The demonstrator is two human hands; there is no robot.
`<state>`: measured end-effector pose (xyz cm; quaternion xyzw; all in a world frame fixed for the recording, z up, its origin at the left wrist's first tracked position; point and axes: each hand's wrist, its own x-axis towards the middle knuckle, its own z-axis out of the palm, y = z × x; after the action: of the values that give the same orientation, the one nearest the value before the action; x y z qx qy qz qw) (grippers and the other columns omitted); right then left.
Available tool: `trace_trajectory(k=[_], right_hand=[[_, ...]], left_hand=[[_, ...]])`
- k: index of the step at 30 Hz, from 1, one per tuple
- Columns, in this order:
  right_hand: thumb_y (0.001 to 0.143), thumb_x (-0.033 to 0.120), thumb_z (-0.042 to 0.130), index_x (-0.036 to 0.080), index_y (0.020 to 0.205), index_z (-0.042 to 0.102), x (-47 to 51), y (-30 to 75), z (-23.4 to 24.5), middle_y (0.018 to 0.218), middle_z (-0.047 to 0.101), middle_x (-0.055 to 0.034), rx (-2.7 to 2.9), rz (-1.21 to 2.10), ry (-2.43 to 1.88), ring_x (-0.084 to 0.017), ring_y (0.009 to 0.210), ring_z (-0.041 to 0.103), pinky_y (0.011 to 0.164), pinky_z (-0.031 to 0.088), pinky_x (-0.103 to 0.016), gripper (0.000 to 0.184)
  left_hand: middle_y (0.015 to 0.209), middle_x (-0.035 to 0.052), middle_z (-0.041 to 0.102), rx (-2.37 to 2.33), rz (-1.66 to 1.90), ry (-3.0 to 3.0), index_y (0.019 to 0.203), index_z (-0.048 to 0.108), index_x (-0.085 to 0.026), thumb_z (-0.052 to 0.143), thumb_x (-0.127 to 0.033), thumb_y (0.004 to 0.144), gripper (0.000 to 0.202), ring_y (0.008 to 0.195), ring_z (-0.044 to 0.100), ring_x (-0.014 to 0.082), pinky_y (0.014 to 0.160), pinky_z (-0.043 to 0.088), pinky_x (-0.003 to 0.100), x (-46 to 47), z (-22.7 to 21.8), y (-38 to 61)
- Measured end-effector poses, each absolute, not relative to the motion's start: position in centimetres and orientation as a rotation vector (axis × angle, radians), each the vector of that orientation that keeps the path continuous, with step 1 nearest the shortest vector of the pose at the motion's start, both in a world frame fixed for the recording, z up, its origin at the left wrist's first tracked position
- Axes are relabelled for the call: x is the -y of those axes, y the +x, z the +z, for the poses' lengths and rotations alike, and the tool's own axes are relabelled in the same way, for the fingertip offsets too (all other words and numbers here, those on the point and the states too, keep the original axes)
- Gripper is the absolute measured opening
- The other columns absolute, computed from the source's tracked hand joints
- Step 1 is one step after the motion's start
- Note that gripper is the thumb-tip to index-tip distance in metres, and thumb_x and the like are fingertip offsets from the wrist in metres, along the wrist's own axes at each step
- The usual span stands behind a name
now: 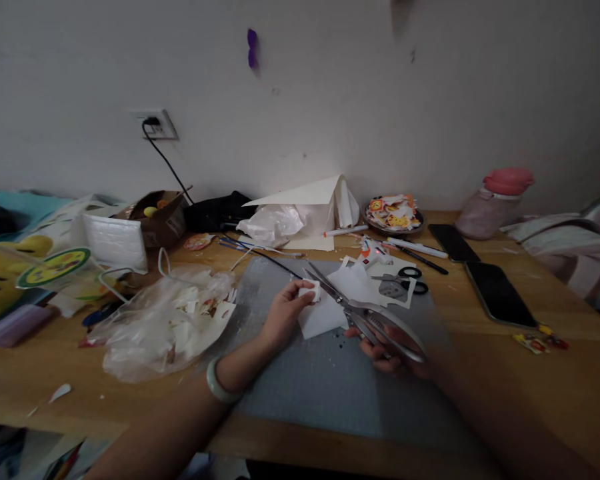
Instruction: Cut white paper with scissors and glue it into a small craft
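My left hand (284, 310) pinches a small white piece of paper (321, 313) above the grey cutting mat (310, 387). A pale bangle sits on that wrist. My right hand (387, 350) grips a pair of large silver scissors (365, 310). Their blades are parted and point up and left, meeting the paper beside my left fingers. More white paper sheets (360, 280) lie on the mat just behind the scissors.
A clear plastic bag of paper scraps (165, 320) lies left of the mat. Small black-handled scissors (413, 280), markers (417, 248), a dish of stickers (394, 213), two phones (497, 293) and a pink-lidded bottle (495, 203) sit at right. A cable runs from the wall socket (157, 125).
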<state>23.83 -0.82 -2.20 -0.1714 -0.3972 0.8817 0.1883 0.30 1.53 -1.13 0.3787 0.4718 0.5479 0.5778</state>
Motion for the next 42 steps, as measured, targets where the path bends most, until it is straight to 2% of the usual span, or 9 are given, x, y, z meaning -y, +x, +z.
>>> trace_trajectory(k=[7,14,28,32,37,42], right_hand=[[0.074,0.062,0.057,0.016,0.114,0.054,0.82,23.87,-2.4,0.067,0.038,0.0067,1.175,2.438,-0.532,0.0,0.042,0.021,0.033,0.013,-0.014,0.061],[0.075,0.059,0.058,0.016,0.108,0.057,0.74,23.92,-1.91,0.067,0.038,0.0057,1.162,2.471,-0.522,0.0,0.043,0.025,0.034,0.015,-0.014,0.055],[0.077,0.052,0.059,0.016,0.115,0.056,0.52,24.08,-2.57,0.067,0.041,0.0059,1.065,2.528,-0.534,0.0,0.042,0.026,0.034,0.019,-0.013,0.052],[0.075,0.053,0.061,0.015,0.11,0.057,0.54,24.03,-2.45,0.067,0.04,0.006,1.059,2.51,-0.54,0.0,0.042,0.026,0.034,0.018,-0.012,0.052],[0.077,0.052,0.058,0.016,0.115,0.054,0.51,24.01,-2.68,0.067,0.041,0.0058,1.09,2.498,-0.568,0.0,0.041,0.026,0.032,0.018,-0.013,0.052],[0.077,0.054,0.058,0.016,0.112,0.056,0.59,24.05,-2.56,0.067,0.04,0.0062,1.091,2.496,-0.539,0.0,0.042,0.024,0.033,0.017,-0.013,0.052]], left_hand=[[0.069,-0.0047,0.055,-1.062,1.345,0.912,0.075,0.054,-0.017,0.072,-0.025,0.058,0.026,0.06,0.05,0.0084,0.061,0.041,0.021,-1.55,-1.16,0.41],[0.066,-0.0075,0.057,-1.007,1.39,0.949,0.082,0.039,-0.022,0.074,-0.024,0.056,0.044,0.058,0.053,0.0101,0.059,0.044,0.023,-1.69,-1.26,0.48],[0.069,-0.0043,0.06,-1.0,1.336,0.928,0.082,0.043,-0.02,0.075,-0.025,0.056,0.042,0.063,0.057,0.0117,0.058,0.048,0.024,-1.53,-1.06,0.47],[0.068,-0.0042,0.061,-1.001,1.307,0.916,0.081,0.042,-0.021,0.075,-0.025,0.056,0.042,0.064,0.059,0.013,0.058,0.049,0.025,-1.52,-1.06,0.45],[0.068,-0.0038,0.062,-0.996,1.315,0.907,0.085,0.042,-0.022,0.075,-0.024,0.057,0.044,0.064,0.06,0.0132,0.059,0.05,0.026,-1.49,-1.08,0.44],[0.07,-0.0032,0.063,-1.024,1.324,0.915,0.088,0.042,-0.022,0.075,-0.024,0.057,0.046,0.066,0.061,0.0142,0.059,0.05,0.026,-1.58,-1.2,0.41]])
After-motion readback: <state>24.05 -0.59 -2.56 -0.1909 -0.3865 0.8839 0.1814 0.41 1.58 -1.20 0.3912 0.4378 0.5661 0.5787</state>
